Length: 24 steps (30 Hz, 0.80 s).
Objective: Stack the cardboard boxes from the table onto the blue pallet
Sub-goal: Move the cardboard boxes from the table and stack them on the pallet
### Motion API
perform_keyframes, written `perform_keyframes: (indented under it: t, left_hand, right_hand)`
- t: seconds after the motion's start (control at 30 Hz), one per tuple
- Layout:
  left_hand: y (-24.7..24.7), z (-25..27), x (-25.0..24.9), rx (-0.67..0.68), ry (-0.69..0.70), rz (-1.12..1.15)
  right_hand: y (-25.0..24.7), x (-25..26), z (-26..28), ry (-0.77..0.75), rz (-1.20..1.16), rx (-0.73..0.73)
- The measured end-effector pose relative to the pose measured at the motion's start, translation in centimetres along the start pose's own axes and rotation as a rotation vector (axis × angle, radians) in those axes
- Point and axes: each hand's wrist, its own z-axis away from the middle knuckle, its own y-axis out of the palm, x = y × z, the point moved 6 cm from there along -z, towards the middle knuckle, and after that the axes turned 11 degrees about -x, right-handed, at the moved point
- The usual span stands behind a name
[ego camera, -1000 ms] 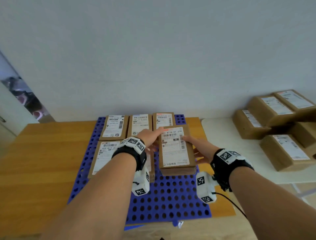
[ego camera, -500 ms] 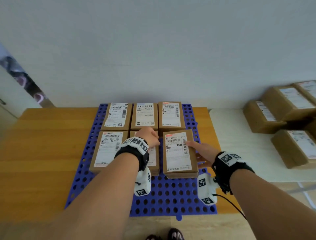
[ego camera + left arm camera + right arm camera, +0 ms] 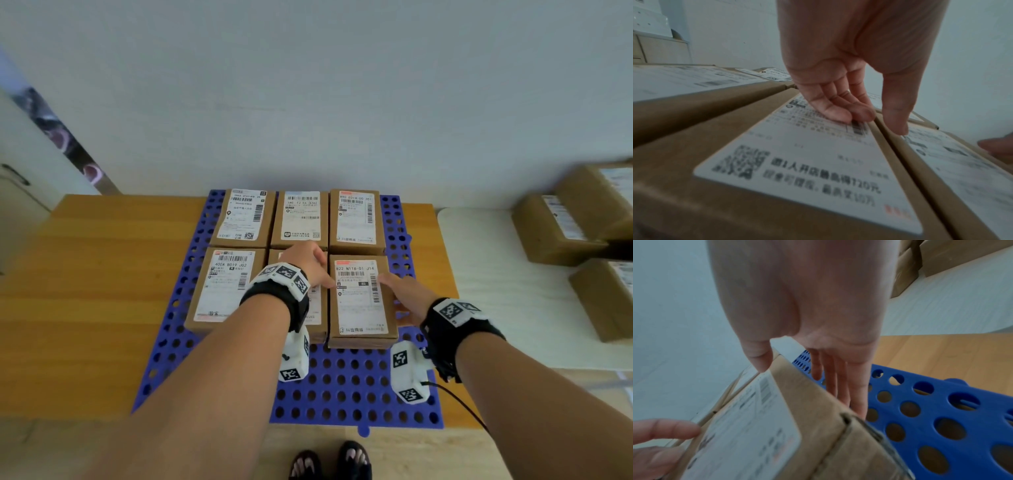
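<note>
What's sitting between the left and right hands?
The front-right cardboard box, flat on the blue pallet. The left hand touches its left edge, the right hand its right side; clearest in the head view.

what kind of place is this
Probably a small parcel-packing room: shipping-labelled cardboard boxes in rows on a blue pallet on a wooden table, more boxes on a white table beside it.

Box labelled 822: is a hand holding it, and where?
The box is not gripped: right hand's straight fingers lie along its right side, thumb on top; left hand's thumb touches its left edge.
</note>
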Motion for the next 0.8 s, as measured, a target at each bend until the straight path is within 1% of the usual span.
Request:
perform_keyframes:
  t: [0.13,0.33,0.53,0.8]
  left_hand:
    - [0.3,-0.3,-0.1,-0.025,0.01,-0.026]
    - [0.5,-0.8,-0.1,-0.04,0.021,-0.048]
    - [0.6,-1.2,-0.3,-0.072,0.033,-0.077]
    - [0.9,-1.8,-0.4,-0.039,0.018,-0.098]
  right_hand:
    - [0.4,0.5,-0.1,-0.021,0.013,0.007]
    - [0.1,1.4,-0.7,-0.031,0.013,-0.044]
    - [0.2,1.6,-1.5,-0.044,0.024,-0.05]
    - [0.0,2.1,-1.4,-0.084,0.011,-0.064]
